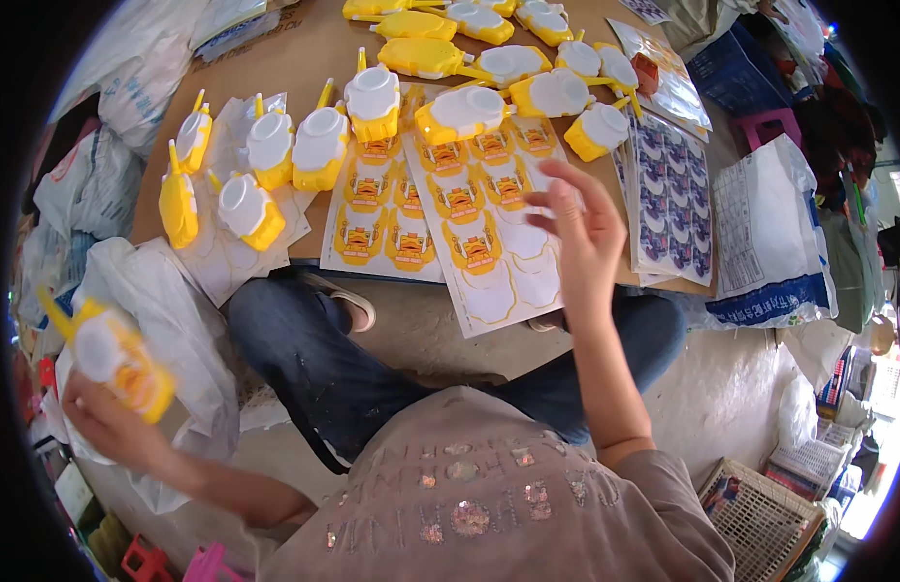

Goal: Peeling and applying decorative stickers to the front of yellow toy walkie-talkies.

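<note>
Labelled yellow toy [128, 361] is being held in left hand's grip [108, 419] near white bag [199, 325], probably being set aside; right hand's grip [589, 231] is being held loosely parted by sticker sheet [481, 218]. Release likely being needed next.

The yellow toys [419, 58] look like hard, smooth plastic with a gentle gloss; their white covers [374, 89] are smooth too, but duller. The yellow sticker sheets [469, 197] are flat, smooth paper, and the purple sheets [668, 199] look glossier. The brown tabletop [294, 53] is matt, like cardboard. The white bag [163, 291] is thin, crinkled, shiny plastic. The jeans [304, 349] are matt denim, and the shirt [450, 417] is dull cloth with glittering sequins [472, 517]. The floor [707, 388] looks like scuffed concrete.
</note>
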A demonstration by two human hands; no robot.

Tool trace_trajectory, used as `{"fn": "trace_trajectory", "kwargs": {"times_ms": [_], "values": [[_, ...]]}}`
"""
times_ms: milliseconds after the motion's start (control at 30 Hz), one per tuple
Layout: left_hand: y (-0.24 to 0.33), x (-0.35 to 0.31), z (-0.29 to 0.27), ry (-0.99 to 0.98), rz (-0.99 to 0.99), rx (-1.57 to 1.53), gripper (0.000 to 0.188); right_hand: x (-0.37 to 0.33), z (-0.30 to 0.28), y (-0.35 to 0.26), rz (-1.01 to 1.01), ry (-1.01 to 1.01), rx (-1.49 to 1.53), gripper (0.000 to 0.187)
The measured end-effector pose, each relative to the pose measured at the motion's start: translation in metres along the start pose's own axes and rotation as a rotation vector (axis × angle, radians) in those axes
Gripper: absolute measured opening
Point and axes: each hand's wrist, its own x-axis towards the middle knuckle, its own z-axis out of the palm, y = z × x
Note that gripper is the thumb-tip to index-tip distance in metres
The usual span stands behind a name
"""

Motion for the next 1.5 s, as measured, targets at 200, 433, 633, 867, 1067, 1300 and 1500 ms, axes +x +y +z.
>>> {"fn": "trace_trajectory", "kwargs": {"times_ms": [200,433,633,867,1067,1300,1500], "values": [[-0.088,0.062,-0.064,-0.345,-0.136,0.859,0.047,0.008,-0.036,0.032,0.076,-0.073,-0.243,0.020],[0.091,-0.077,0.117,-0.723,0.137,-0.421,0.031,0.006,-0.021,0.053,-0.488,-0.259,-0.873,0.038],[0.101,-0.175,0.234,-1.047,0.766,-0.431,0.032,0.008,-0.012,0.078,-0.553,-0.303,-0.959,0.036],[0.093,-0.192,0.250,-0.952,0.903,-0.258,0.027,0.013,-0.017,0.074,-0.510,-0.274,-0.851,0.023],[0.093,-0.194,0.247,-0.901,0.869,-0.290,0.018,0.014,-0.005,0.064,-0.303,-0.212,-0.743,0.012],[0.092,-0.190,0.237,-1.012,0.850,-0.252,0.037,0.005,-0.007,0.061,-0.483,-0.234,-0.864,0.012],[0.090,-0.184,0.224,-1.181,0.834,-0.202,0.076,-0.018,-0.013,0.048,-0.594,-0.293,-0.941,0.017]]}}
